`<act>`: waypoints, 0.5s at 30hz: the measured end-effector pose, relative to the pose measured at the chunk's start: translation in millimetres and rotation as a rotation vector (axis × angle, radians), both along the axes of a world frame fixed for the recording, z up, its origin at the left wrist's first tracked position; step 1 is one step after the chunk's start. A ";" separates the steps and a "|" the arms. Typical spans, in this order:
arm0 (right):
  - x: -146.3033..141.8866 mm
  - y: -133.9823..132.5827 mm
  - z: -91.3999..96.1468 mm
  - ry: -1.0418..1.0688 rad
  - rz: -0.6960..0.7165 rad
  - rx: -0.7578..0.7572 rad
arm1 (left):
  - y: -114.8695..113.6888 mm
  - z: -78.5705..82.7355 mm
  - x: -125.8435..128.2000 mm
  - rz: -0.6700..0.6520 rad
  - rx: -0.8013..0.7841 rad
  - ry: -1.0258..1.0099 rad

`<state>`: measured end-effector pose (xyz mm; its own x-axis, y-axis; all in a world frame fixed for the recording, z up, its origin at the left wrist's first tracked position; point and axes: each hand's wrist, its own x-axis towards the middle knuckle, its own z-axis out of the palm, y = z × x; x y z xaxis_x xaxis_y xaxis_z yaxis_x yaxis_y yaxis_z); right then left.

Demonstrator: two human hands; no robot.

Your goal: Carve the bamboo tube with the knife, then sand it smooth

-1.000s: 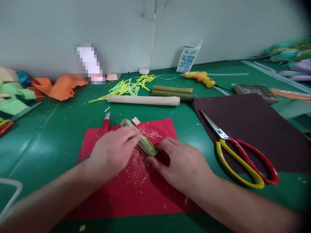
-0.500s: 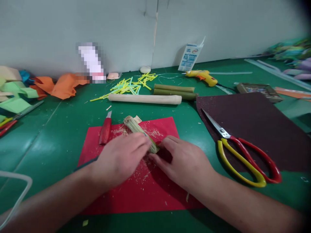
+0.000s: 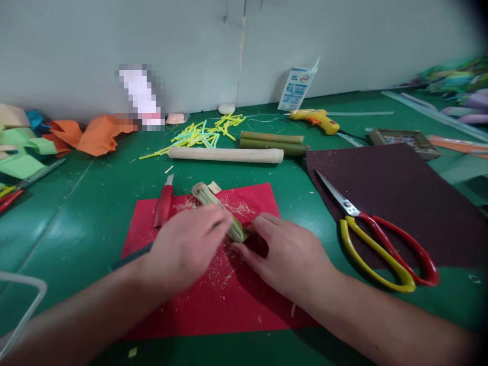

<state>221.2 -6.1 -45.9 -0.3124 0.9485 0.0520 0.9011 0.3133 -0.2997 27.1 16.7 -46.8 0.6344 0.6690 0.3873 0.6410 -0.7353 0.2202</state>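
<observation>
A short split bamboo piece (image 3: 213, 201) lies slantwise on a red sheet (image 3: 229, 305) strewn with shavings. My left hand (image 3: 186, 244) is closed over the piece's middle, and a thin dark tool handle (image 3: 129, 256) sticks out behind its wrist. The tool's tip is hidden under the fingers. My right hand (image 3: 285, 254) pinches the near end of the bamboo piece against the sheet. A red-handled knife (image 3: 163, 203) rests at the sheet's far left edge, just beyond my left hand.
Red-and-yellow scissors (image 3: 381, 244) lie on a dark sheet (image 3: 400, 193) to the right. Further back are a pale wooden dowel (image 3: 224, 155), two green bamboo sticks (image 3: 272, 142), cut straw bits (image 3: 202, 133) and a yellow glue gun (image 3: 316, 120). Coloured paper (image 3: 95, 134) is heaped at the left.
My left hand has slid down the bamboo piece toward me, uncovering the red knife, then moved slightly back. My right hand stays at the near end.
</observation>
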 end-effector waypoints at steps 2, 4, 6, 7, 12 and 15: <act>0.4 -0.2 -0.6 0.001 0.004 -0.002 | -1.3 0.2 0.4 -0.057 0.006 0.047; 0.7 -0.3 -0.6 -0.002 0.000 0.005 | 0.6 1.4 -1.2 -0.074 0.045 0.093; 0.7 -0.2 -0.1 -0.006 -0.002 0.009 | 3.9 2.6 -3.7 -0.019 0.096 0.102; 0.7 -0.1 0.3 -0.005 -0.001 0.006 | 4.9 2.7 -4.6 0.017 0.101 0.102; 0.3 0.0 1.2 0.001 0.001 -0.012 | 3.3 1.3 -4.5 -0.073 0.046 0.140; 0.3 -0.7 1.0 -0.001 0.000 -0.013 | 2.4 3.3 -4.1 0.007 0.040 0.107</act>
